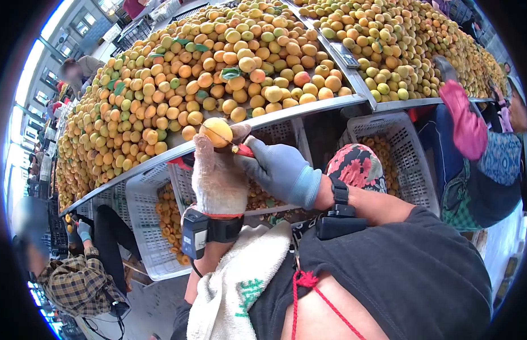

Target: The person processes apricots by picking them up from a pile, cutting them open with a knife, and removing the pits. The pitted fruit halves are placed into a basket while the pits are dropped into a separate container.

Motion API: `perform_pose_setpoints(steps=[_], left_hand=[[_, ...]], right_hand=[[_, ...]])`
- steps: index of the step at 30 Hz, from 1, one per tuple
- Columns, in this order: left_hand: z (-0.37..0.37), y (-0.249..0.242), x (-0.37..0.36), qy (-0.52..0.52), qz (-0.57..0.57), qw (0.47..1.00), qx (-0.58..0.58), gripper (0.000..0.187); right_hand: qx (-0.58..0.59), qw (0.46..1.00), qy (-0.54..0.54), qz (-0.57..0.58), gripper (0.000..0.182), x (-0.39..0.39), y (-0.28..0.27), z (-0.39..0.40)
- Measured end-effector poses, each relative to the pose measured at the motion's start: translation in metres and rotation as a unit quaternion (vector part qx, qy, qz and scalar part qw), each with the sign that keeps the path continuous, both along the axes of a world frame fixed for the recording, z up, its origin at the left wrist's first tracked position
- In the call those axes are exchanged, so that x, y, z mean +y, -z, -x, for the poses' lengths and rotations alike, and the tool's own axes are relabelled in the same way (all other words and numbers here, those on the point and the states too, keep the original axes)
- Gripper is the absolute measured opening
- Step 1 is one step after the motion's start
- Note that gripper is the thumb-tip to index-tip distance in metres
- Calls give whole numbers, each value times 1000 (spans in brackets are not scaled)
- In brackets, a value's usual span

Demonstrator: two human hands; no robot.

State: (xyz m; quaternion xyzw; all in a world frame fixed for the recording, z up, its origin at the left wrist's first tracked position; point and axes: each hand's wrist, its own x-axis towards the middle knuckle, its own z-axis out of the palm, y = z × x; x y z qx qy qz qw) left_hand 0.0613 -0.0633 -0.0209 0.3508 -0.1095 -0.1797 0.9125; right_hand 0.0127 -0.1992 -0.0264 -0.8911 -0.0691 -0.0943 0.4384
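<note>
My left hand (219, 181), in a white knit glove, holds a yellow-orange apricot (217, 131) upright between thumb and fingers. A thin dark line, wire or blade, runs slantwise across the fruit. In a blue-grey glove, my right hand (283, 170) is closed on a small red-handled tool (244, 150) with a thin metal end. That end lies against the apricot's lower right side. Both hands are close together, just in front of the metal rim (308, 107) of the sorting table.
Piled apricots (178, 85) cover the table, with a second heap (399, 45) at right. A dark device (345, 55) lies on the divider. Plastic crates (153, 226) (408, 153) holding fruit stand under the rim. Co-workers sit at left (76, 280) and right (473, 153).
</note>
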Motion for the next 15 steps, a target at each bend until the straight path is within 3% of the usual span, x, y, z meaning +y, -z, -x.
perform_pose_setpoints(steps=[4,8,10,11,12,14,15], left_hand=[[-3,7,-7,-36,-26,998,46,66],[-5,-3,1,24,-66,998,-2,45],[-7,0,-2,-110,-174,967,-148,40],[-11,5,2,-95,-193,964,-155,37],[-15,8,6,-53,-188,974,-119,34],[-6,-3,2,-24,-112,992,60,31],[-4,-7,-4,-62,-115,988,81,31]], right_hand=[[-10,1000,2,10,39,-1,5,-4],[2,1000,-21,16,37,-7,0,-3],[10,1000,-24,9,36,-8,0,-5],[4,1000,-14,1,35,-7,8,-6],[-5,1000,-6,-8,35,-5,13,-8],[-26,999,5,17,37,-4,18,-10],[-43,999,0,8,42,-5,20,-11]])
